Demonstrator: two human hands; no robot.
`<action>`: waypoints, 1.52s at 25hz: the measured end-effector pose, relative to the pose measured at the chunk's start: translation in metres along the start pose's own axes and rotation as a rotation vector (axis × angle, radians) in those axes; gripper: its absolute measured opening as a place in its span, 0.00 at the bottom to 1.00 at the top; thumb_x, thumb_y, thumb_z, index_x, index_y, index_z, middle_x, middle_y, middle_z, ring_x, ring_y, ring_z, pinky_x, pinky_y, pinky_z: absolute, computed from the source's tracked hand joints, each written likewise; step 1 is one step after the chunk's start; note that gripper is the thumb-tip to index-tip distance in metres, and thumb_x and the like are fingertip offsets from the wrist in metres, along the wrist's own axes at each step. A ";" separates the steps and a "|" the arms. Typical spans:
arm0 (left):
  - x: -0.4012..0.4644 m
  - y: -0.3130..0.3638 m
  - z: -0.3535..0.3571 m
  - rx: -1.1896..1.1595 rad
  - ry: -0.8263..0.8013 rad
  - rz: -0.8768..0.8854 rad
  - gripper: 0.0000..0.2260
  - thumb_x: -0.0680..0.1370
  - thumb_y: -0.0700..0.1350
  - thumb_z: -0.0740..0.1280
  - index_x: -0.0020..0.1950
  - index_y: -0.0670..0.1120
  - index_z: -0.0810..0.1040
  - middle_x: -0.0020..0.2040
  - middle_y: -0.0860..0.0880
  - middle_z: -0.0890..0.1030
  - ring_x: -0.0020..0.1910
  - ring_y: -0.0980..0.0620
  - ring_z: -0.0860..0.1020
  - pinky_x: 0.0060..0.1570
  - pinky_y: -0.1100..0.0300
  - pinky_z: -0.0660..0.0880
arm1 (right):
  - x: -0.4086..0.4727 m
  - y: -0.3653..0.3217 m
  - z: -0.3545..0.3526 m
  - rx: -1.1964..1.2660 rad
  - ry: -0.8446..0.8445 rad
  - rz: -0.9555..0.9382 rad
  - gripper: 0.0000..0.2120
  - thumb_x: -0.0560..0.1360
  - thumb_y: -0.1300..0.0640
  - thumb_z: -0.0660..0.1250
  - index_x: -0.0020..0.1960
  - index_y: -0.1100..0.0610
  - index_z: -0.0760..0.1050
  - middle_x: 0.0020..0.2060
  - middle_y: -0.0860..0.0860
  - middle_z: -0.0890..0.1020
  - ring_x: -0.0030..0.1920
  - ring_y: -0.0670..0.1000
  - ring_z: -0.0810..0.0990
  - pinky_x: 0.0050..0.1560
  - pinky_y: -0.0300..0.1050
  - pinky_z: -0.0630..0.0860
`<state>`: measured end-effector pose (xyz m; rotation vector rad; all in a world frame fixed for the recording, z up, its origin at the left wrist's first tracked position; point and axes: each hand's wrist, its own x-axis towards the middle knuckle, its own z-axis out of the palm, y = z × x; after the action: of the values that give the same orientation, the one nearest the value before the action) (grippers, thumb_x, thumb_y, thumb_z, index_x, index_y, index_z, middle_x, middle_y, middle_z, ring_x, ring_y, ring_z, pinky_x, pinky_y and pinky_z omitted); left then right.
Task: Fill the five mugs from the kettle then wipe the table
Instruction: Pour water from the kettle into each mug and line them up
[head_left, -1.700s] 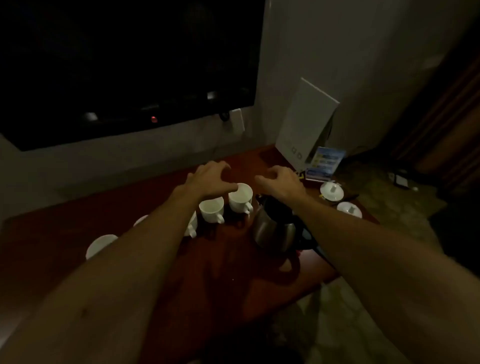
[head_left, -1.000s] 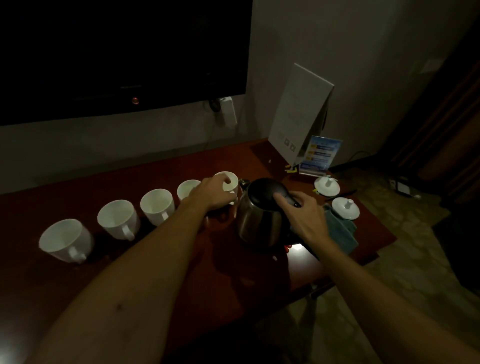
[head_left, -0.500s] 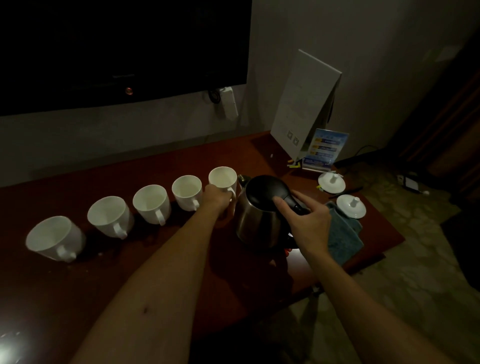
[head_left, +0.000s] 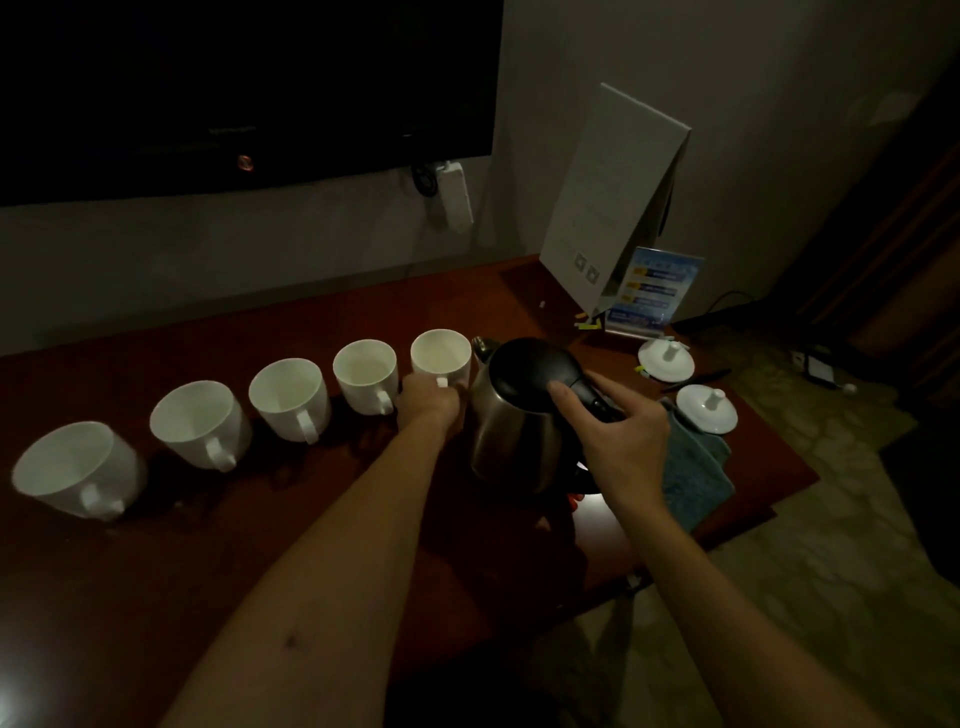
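Both hands grip: mug (head_left: 440, 351), kettle (head_left: 524, 415)

- Dim room with a grey wall (head_left: 753, 104).
- A dark television (head_left: 234, 78) hangs above the reddish-brown table (head_left: 156, 571).
- Mottled floor (head_left: 805, 571), possibly stone tile, at right.
- Dark striped curtain (head_left: 914, 234), far right.

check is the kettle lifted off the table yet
No, the kettle sits on the table, with the right hand on its handle.
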<state>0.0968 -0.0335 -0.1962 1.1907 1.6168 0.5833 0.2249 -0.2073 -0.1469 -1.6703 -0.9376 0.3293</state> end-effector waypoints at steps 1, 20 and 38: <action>-0.002 -0.005 -0.005 0.067 -0.004 0.034 0.18 0.75 0.46 0.74 0.61 0.40 0.77 0.55 0.42 0.82 0.54 0.41 0.80 0.55 0.48 0.78 | 0.001 0.000 -0.001 0.008 -0.019 -0.006 0.14 0.72 0.51 0.78 0.50 0.35 0.78 0.38 0.28 0.82 0.45 0.31 0.82 0.46 0.29 0.79; -0.045 -0.047 -0.050 0.265 0.036 0.121 0.18 0.72 0.53 0.76 0.55 0.45 0.79 0.53 0.46 0.81 0.52 0.46 0.80 0.46 0.51 0.77 | 0.005 0.002 -0.005 0.090 -0.062 0.033 0.28 0.68 0.49 0.79 0.66 0.57 0.81 0.52 0.41 0.84 0.53 0.35 0.83 0.56 0.33 0.80; -0.066 -0.030 -0.073 0.377 0.045 0.174 0.28 0.70 0.53 0.77 0.66 0.47 0.72 0.64 0.46 0.76 0.63 0.43 0.75 0.61 0.41 0.74 | 0.022 -0.037 -0.022 -0.054 -0.237 -0.006 0.23 0.68 0.47 0.80 0.61 0.53 0.85 0.52 0.45 0.87 0.51 0.41 0.86 0.54 0.48 0.85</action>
<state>0.0189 -0.0928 -0.1647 1.6173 1.7199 0.4255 0.2383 -0.2054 -0.1007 -1.7025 -1.1342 0.5100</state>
